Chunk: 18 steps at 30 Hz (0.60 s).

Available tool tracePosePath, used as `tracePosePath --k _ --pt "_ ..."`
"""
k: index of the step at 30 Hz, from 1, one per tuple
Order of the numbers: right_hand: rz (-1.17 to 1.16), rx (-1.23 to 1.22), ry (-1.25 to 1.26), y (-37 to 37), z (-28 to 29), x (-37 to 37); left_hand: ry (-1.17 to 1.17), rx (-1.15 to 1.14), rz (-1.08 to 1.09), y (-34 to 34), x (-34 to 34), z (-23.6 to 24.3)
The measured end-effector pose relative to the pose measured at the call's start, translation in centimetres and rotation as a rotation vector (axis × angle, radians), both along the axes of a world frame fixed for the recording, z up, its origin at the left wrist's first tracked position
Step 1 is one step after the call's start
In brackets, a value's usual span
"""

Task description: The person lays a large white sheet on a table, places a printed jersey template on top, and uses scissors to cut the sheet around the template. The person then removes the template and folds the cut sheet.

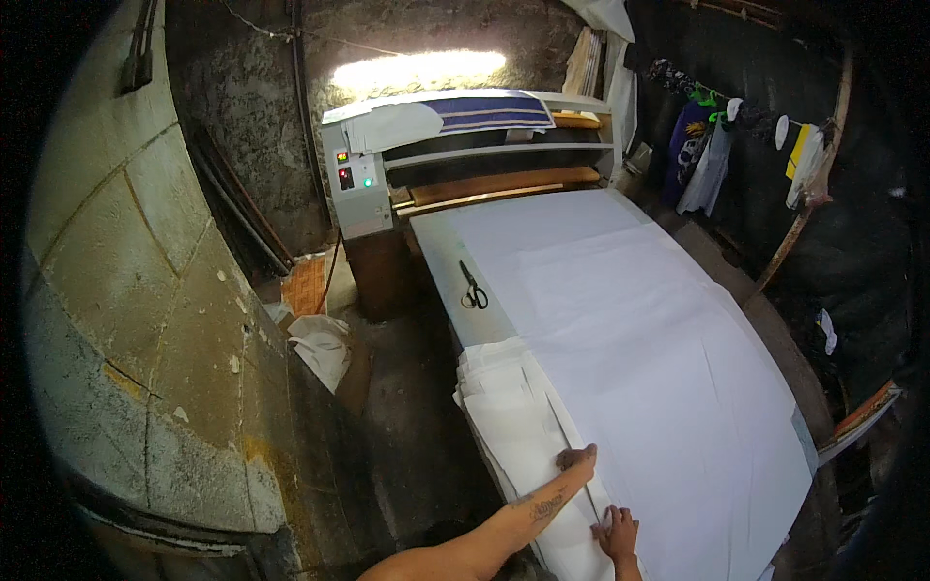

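Note:
A large white sheet (639, 368), of paper or thin cloth, covers most of the long table. Along the table's left side lies a stack of white paper sheets (504, 397) with uneven edges. My left hand (578, 462) is closed on the white sheet's left edge, where it meets the stack. Closer to me, my right hand (620, 533) rests on the same edge with its fingers apart. A pair of black-handled scissors (473, 288) lies on the bare strip of tabletop, beyond the stack.
At the table's far end stands a grey roller machine (363, 198) with lit indicators; striped blue cloth (494, 112) drapes over its top. To the left are a block wall (145, 290) and a white bundle (322, 349). Garments (702, 155) hang on a line at the right.

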State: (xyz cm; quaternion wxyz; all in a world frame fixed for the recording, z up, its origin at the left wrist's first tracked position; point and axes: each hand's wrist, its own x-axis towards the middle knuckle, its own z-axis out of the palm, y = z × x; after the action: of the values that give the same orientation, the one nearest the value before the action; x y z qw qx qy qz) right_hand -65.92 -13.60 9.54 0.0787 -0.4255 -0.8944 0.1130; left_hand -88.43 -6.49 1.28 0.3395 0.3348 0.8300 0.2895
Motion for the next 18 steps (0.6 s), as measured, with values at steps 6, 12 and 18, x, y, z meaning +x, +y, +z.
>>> tracePosePath --k 6,12,18 --pt "-0.068 0.199 -0.066 1.1 0.0 -3.5 -0.058 -0.005 0.154 0.5 -0.6 1.0" --pt "0.014 0.275 -0.238 3.3 -1.9 -4.7 -0.226 0.127 0.222 -0.3 -1.3 -0.5" --pt "0.107 0.214 -0.17 -1.8 -2.6 -3.2 -0.918 0.25 0.404 -6.4 -1.3 -4.1"
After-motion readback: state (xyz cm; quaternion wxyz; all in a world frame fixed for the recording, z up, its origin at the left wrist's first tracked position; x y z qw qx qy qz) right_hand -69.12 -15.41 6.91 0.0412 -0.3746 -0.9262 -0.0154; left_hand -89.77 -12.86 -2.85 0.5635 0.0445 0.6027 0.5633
